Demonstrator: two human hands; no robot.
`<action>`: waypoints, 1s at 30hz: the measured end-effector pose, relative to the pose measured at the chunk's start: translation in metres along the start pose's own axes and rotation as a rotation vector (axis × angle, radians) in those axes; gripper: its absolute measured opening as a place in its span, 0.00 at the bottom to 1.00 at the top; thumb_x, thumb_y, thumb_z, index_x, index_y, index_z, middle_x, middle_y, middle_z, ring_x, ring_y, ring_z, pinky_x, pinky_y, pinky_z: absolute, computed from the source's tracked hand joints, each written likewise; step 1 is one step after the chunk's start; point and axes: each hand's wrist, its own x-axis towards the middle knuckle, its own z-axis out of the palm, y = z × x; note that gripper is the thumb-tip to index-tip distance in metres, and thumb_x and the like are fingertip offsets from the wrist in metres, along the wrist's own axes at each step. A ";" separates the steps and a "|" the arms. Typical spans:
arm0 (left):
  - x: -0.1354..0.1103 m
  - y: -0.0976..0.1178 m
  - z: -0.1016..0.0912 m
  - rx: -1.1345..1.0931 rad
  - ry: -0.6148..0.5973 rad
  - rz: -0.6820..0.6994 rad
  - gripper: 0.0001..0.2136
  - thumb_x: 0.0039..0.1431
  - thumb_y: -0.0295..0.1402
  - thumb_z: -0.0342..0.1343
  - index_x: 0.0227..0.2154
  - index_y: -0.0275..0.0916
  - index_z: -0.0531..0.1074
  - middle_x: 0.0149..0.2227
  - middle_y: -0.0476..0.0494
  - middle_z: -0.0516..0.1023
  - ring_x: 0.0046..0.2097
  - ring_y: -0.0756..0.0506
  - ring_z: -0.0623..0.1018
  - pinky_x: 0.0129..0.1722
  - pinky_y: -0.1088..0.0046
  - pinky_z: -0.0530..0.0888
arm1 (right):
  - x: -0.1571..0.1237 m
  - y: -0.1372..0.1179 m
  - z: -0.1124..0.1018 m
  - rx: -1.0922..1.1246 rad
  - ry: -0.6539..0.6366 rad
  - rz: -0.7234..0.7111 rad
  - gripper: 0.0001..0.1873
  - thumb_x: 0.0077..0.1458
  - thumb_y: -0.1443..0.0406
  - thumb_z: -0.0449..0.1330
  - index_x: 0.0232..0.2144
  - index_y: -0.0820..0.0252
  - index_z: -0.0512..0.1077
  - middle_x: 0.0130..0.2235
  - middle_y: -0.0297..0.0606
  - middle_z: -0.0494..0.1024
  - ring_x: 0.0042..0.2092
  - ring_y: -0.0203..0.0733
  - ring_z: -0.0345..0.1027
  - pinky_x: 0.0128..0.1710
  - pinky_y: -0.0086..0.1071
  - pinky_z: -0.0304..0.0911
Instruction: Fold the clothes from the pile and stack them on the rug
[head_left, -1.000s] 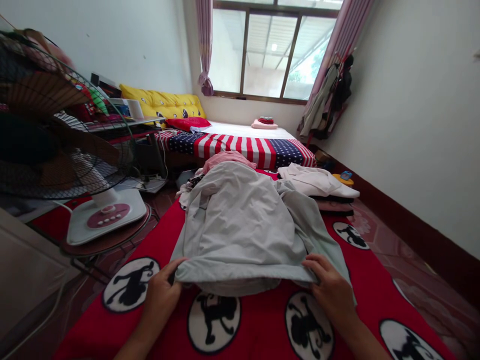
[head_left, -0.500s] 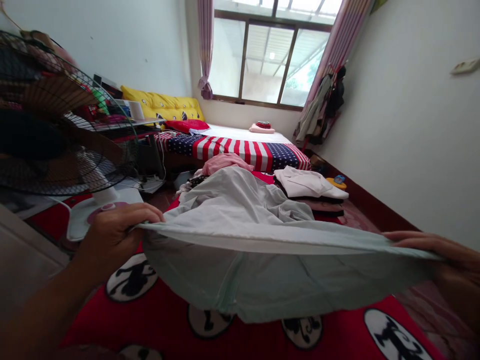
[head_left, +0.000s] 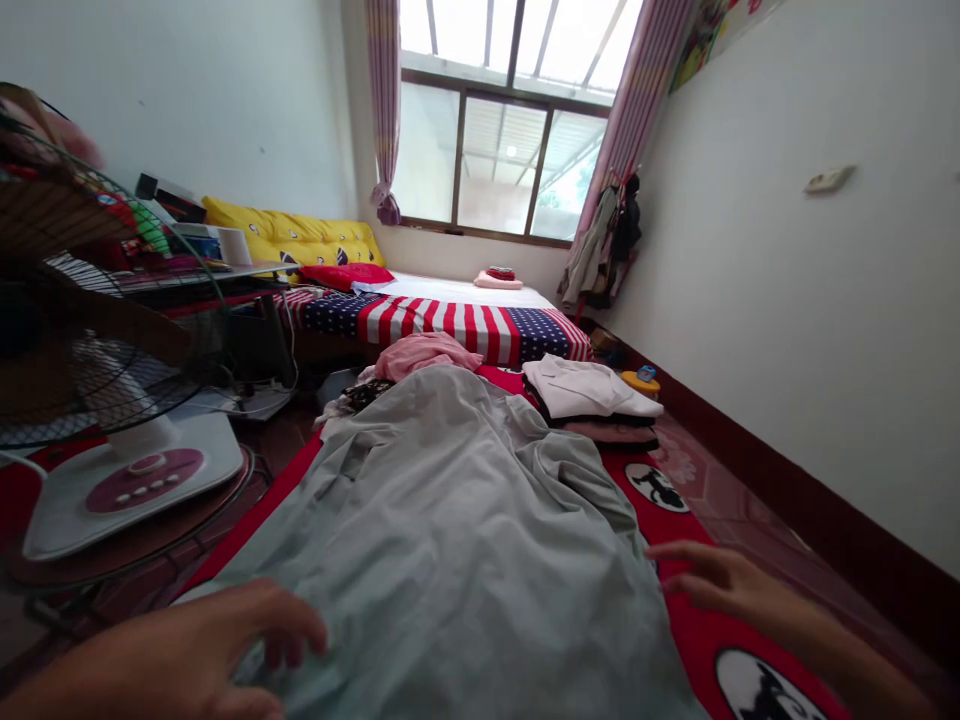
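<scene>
A pale grey-green shirt [head_left: 457, 540] lies spread over the red mat, somewhat wrinkled, its near edge running out of view at the bottom. Over its lower left part is my left hand [head_left: 217, 640], fingers loosely bent and apart, gripping nothing. At the shirt's right edge, my right hand [head_left: 712, 575] has its fingers stretched out and holds nothing; whether the fingertips touch the cloth I cannot tell. Bunched folds of the shirt lie toward its far right side.
Beyond the shirt lie a pink cloth heap [head_left: 427, 352] and a folded clothes stack [head_left: 592, 390]. The red mat [head_left: 686, 625] has round black-and-white patterns. A standing fan [head_left: 127, 480] is at left, a low bed [head_left: 450, 325] at the back, a wall [head_left: 787, 330] at right.
The shirt's near edge, earlier held up stretched between both hands, is now down with the cloth lying flat. Both hands have let go and moved lower.
</scene>
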 end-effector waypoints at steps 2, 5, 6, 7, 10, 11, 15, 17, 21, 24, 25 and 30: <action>0.033 0.019 -0.002 -0.027 0.067 0.130 0.19 0.50 0.42 0.61 0.47 0.52 0.76 0.45 0.47 0.79 0.46 0.41 0.77 0.49 0.69 0.72 | 0.040 -0.007 0.018 0.050 0.054 -0.010 0.26 0.46 0.48 0.61 0.43 0.56 0.76 0.45 0.47 0.79 0.45 0.53 0.74 0.45 0.44 0.71; 0.106 0.048 0.013 0.011 0.276 0.292 0.16 0.56 0.41 0.56 0.47 0.49 0.76 0.51 0.43 0.76 0.53 0.40 0.74 0.56 0.63 0.68 | 0.095 -0.019 0.062 -0.004 0.265 -0.022 0.35 0.46 0.48 0.58 0.52 0.62 0.69 0.53 0.52 0.72 0.55 0.57 0.66 0.55 0.52 0.61; 0.132 0.054 0.022 0.032 0.309 0.331 0.17 0.57 0.40 0.55 0.50 0.48 0.74 0.54 0.42 0.74 0.55 0.40 0.73 0.57 0.61 0.67 | 0.108 -0.024 0.078 -0.031 0.299 -0.041 0.36 0.47 0.49 0.58 0.55 0.62 0.66 0.56 0.52 0.69 0.58 0.56 0.63 0.57 0.51 0.58; 0.156 0.058 0.031 0.058 0.331 0.345 0.21 0.56 0.38 0.56 0.53 0.48 0.71 0.59 0.41 0.69 0.58 0.39 0.70 0.58 0.59 0.66 | 0.119 -0.030 0.093 -0.071 0.313 -0.066 0.37 0.48 0.51 0.59 0.58 0.61 0.63 0.59 0.51 0.65 0.60 0.55 0.59 0.58 0.49 0.56; 0.210 0.057 0.055 0.164 0.432 0.277 0.30 0.52 0.38 0.59 0.60 0.47 0.63 0.65 0.38 0.60 0.63 0.36 0.63 0.60 0.53 0.62 | 0.136 -0.044 0.122 -0.271 0.277 -0.134 0.37 0.50 0.61 0.60 0.62 0.53 0.58 0.63 0.46 0.59 0.59 0.52 0.61 0.54 0.43 0.62; 0.220 0.053 0.061 0.195 0.463 0.245 0.30 0.52 0.39 0.59 0.60 0.47 0.64 0.64 0.38 0.61 0.63 0.35 0.63 0.60 0.52 0.62 | 0.138 -0.045 0.124 -0.339 0.230 -0.142 0.34 0.51 0.65 0.59 0.62 0.50 0.60 0.61 0.45 0.63 0.55 0.50 0.66 0.50 0.40 0.65; 0.226 0.032 0.071 0.258 0.563 0.220 0.19 0.54 0.37 0.56 0.50 0.47 0.73 0.56 0.39 0.70 0.58 0.36 0.68 0.57 0.52 0.64 | 0.138 -0.024 0.099 -0.433 0.084 -0.133 0.29 0.49 0.78 0.49 0.48 0.53 0.75 0.43 0.39 0.77 0.40 0.42 0.73 0.40 0.32 0.67; 0.220 0.025 0.073 0.249 0.611 0.235 0.14 0.54 0.34 0.55 0.44 0.46 0.75 0.53 0.40 0.72 0.56 0.37 0.69 0.55 0.54 0.66 | 0.135 -0.003 0.078 -0.420 0.111 -0.113 0.25 0.48 0.76 0.50 0.44 0.56 0.77 0.41 0.39 0.78 0.41 0.42 0.73 0.43 0.32 0.65; 0.214 0.026 0.074 0.224 0.654 0.233 0.09 0.52 0.31 0.54 0.37 0.44 0.74 0.48 0.40 0.72 0.51 0.37 0.70 0.51 0.56 0.67 | 0.128 0.011 0.059 -0.634 0.079 -0.010 0.20 0.47 0.76 0.50 0.31 0.58 0.79 0.36 0.41 0.77 0.39 0.47 0.72 0.39 0.36 0.65; 0.215 0.031 0.073 0.235 0.646 0.236 0.06 0.52 0.30 0.54 0.34 0.43 0.72 0.46 0.41 0.72 0.49 0.38 0.70 0.49 0.57 0.68 | 0.129 -0.020 0.070 -0.722 0.155 -0.101 0.20 0.47 0.78 0.49 0.30 0.58 0.79 0.38 0.42 0.76 0.41 0.47 0.70 0.39 0.35 0.63; 0.215 0.032 0.073 0.240 0.641 0.239 0.05 0.53 0.29 0.54 0.33 0.42 0.72 0.45 0.41 0.72 0.49 0.38 0.71 0.48 0.58 0.68 | 0.132 -0.036 0.078 -0.674 0.192 -0.167 0.21 0.48 0.78 0.49 0.34 0.58 0.78 0.41 0.42 0.76 0.43 0.46 0.69 0.40 0.34 0.63; 0.213 0.036 0.077 0.221 0.654 0.234 0.03 0.54 0.29 0.54 0.32 0.42 0.70 0.43 0.42 0.73 0.46 0.39 0.72 0.47 0.59 0.69 | 0.173 -0.099 0.126 -0.379 0.069 -0.309 0.22 0.54 0.76 0.48 0.45 0.56 0.74 0.47 0.39 0.74 0.48 0.41 0.68 0.51 0.30 0.58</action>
